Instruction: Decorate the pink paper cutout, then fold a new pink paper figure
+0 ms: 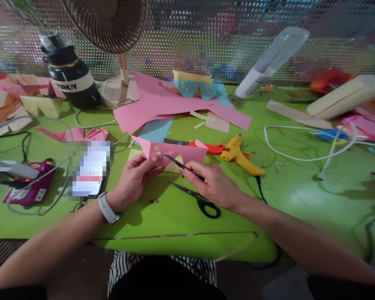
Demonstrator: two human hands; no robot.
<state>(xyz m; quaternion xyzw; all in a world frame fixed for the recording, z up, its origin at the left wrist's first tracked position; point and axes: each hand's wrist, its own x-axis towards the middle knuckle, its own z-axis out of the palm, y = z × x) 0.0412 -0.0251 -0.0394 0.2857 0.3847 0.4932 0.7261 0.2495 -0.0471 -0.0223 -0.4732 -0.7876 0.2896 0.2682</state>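
Observation:
My left hand [137, 179] pinches the lower left part of a folded pink paper cutout [187, 151], which has notches along its lower edge. Small pale yellow squares [156, 148] sit on the paper's left part. Between the fingers of my right hand [209, 181] is a pair of dark tweezers [178, 161]. Their bent tip meets the paper at a yellow square beside my left thumb. Just below my right hand, black-handled scissors [203, 201] lie on the green table [175, 221]. A red-handled knife [206, 147] lies behind the cutout.
To the right lies a yellow glue gun [242, 156] with a black cord. A phone [92, 168] and a purple power strip [31, 183] are at left. Pink paper sheets [162, 98], a fan [109, 21], a black bottle [70, 75] and a clear bottle [271, 62] stand behind.

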